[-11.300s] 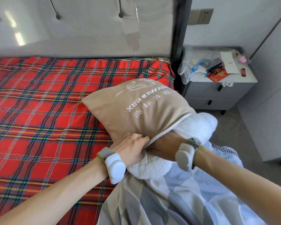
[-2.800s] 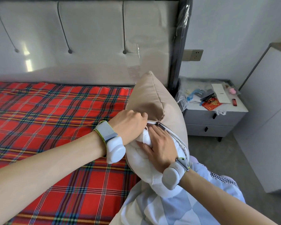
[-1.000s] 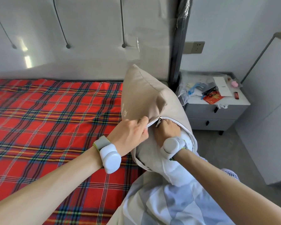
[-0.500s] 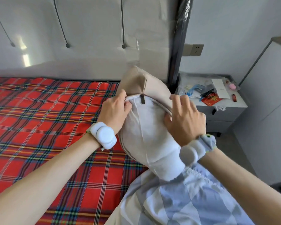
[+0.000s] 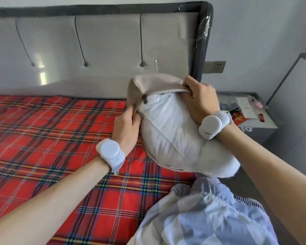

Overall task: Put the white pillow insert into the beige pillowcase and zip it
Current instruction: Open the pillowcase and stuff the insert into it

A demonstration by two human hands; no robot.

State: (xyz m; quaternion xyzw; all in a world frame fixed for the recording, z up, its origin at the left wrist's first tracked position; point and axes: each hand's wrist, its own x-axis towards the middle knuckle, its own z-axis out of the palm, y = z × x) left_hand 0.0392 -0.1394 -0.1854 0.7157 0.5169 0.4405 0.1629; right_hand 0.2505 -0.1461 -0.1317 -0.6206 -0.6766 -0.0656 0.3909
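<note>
- The white pillow insert (image 5: 173, 138) bulges from the open beige pillowcase (image 5: 154, 84), held up over the bed's (image 5: 42, 138) right edge.
- The left hand (image 5: 126, 128) pinches the pillowcase's left edge.
- The right hand's (image 5: 201, 99) fingers curl over the zipper edge.

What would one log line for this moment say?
left hand: grips pillowcase edge | right hand: grips pillowcase edge | pillow insert: partly out | zipper: open

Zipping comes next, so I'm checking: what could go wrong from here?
The insert bulges out of the open pillowcase, so the zipper pull could snag its fabric. Its lower corner hangs outside the case and may bunch there. The left hand and right hand grip only the opening's edges, so the pillow might slip.
</note>
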